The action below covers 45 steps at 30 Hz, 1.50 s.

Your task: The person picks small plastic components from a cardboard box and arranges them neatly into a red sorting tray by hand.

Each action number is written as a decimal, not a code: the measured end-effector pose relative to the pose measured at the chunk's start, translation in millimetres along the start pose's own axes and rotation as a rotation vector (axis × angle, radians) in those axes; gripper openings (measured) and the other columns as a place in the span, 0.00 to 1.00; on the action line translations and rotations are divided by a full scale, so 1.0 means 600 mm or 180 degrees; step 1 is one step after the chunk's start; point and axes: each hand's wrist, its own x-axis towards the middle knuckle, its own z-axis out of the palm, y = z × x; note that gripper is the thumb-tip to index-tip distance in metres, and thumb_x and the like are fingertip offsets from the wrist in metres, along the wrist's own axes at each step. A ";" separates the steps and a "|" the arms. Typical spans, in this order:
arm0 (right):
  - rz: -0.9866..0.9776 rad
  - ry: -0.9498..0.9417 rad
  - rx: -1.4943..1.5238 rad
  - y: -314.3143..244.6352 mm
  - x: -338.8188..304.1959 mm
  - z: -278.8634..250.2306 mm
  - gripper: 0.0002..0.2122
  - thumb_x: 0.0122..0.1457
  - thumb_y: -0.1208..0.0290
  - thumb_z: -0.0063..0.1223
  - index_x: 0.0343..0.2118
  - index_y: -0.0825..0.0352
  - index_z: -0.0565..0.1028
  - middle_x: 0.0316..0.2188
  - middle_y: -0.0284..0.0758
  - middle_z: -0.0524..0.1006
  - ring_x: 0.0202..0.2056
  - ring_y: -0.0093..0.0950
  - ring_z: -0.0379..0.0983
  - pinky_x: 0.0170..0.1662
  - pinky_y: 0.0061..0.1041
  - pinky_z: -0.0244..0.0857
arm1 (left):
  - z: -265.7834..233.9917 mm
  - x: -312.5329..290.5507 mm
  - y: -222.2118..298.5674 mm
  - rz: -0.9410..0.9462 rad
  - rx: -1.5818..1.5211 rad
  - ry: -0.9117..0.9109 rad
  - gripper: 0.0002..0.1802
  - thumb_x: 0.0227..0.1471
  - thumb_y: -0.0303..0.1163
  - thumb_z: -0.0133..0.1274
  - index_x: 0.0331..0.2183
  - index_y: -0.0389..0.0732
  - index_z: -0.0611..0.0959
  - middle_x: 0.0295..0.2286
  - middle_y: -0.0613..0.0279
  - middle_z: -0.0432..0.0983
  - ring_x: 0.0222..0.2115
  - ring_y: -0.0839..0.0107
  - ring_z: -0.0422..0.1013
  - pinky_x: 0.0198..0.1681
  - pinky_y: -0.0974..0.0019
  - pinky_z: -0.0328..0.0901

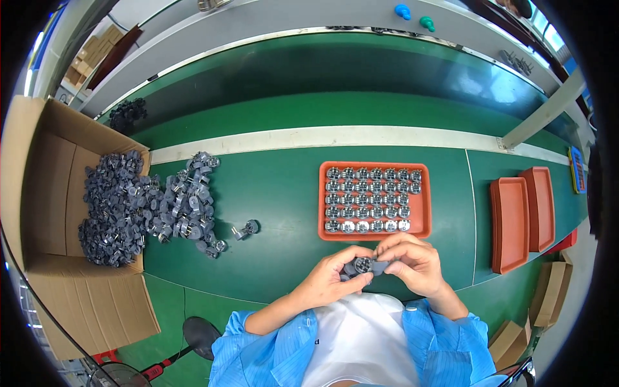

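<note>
In front of my chest, my left hand (338,274) is closed around small grey round parts; one, a grey round part with a metallic face (363,265), faces up between its fingers. My right hand (412,261) pinches a grey piece (380,266) against that part, so the two hands nearly meet. Just beyond them lies an orange-red tray (422,216) with rows of similar round parts (362,200), their metallic faces up. Part of its right side is bare. The exact kind of the parts is too small to tell.
At the left, a tipped cardboard box (55,187) spills a heap of grey parts (184,206) onto the green table (277,193). A few loose parts (245,229) lie nearer. Stacked orange-red trays (509,226) stand at the right, beside a metal post (545,109).
</note>
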 end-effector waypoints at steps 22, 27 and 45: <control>0.0363 -0.0189 0.0013 -0.006 -0.018 -0.024 0.07 0.61 0.81 0.66 0.41 0.71 0.84 0.42 0.39 0.87 0.44 0.29 0.85 0.48 0.29 0.80 | 0.014 0.015 -0.027 -0.0313 -0.1479 -0.0396 0.04 0.66 0.28 0.61 0.39 0.39 0.82 0.38 0.60 0.83 0.39 0.77 0.78 0.38 0.70 0.74; 0.0353 0.0991 -0.1025 0.002 0.022 -0.088 0.04 0.58 0.81 0.67 0.36 0.70 0.85 0.40 0.38 0.86 0.43 0.32 0.84 0.48 0.32 0.78 | 0.003 0.024 -0.031 -0.0161 -0.2509 -0.0363 0.08 0.70 0.35 0.56 0.43 0.40 0.79 0.44 0.50 0.80 0.42 0.69 0.78 0.40 0.67 0.75; -0.0499 0.0784 -0.2275 0.004 0.057 -0.073 0.10 0.57 0.75 0.69 0.41 0.68 0.83 0.39 0.41 0.82 0.43 0.41 0.79 0.45 0.39 0.74 | -0.008 0.026 -0.023 0.0192 -0.2585 0.0448 0.12 0.64 0.20 0.58 0.48 0.43 0.79 0.56 0.49 0.74 0.54 0.62 0.75 0.58 0.58 0.74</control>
